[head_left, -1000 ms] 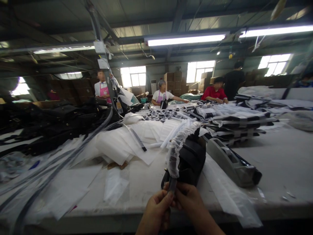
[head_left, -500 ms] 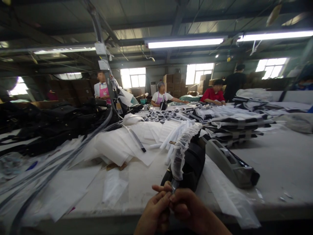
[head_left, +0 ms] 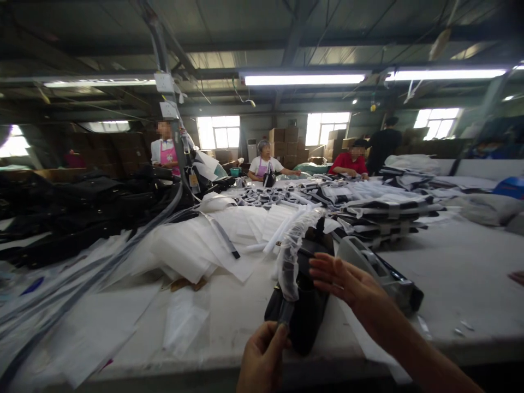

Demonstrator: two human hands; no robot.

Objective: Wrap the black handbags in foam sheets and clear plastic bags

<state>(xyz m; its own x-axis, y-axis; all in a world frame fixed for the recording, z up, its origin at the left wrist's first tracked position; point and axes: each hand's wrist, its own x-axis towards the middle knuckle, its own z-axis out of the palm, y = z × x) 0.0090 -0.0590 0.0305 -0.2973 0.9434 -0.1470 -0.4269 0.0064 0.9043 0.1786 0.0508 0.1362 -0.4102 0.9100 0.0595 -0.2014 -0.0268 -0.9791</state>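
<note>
A black bag [head_left: 309,322] stands at the table's front edge. Its strap [head_left: 285,312] arches up, covered along much of its length by a crinkled clear plastic sleeve [head_left: 290,262]. My left hand [head_left: 264,349] pinches the strap's lower end between thumb and fingers, just below the sleeve. Fingers stretched out and apart, my right hand [head_left: 341,275] is beside the bag's upper right side with nothing visible in it; I cannot tell whether it touches the bag. Just right of that hand sits a grey tape dispenser [head_left: 382,273].
White sheets [head_left: 192,245] are piled left of the bag. Long wrapped straps [head_left: 118,267] cross the table's left side. Stacked black-and-white pieces [head_left: 388,210] lie behind the dispenser. Several people work across the table; another person's fingers [head_left: 516,277] show at the right edge.
My right hand has let go near the strap's end and moved up and right, its fingers opening. My left hand keeps its pinch on the strap. The view has shifted slightly.
</note>
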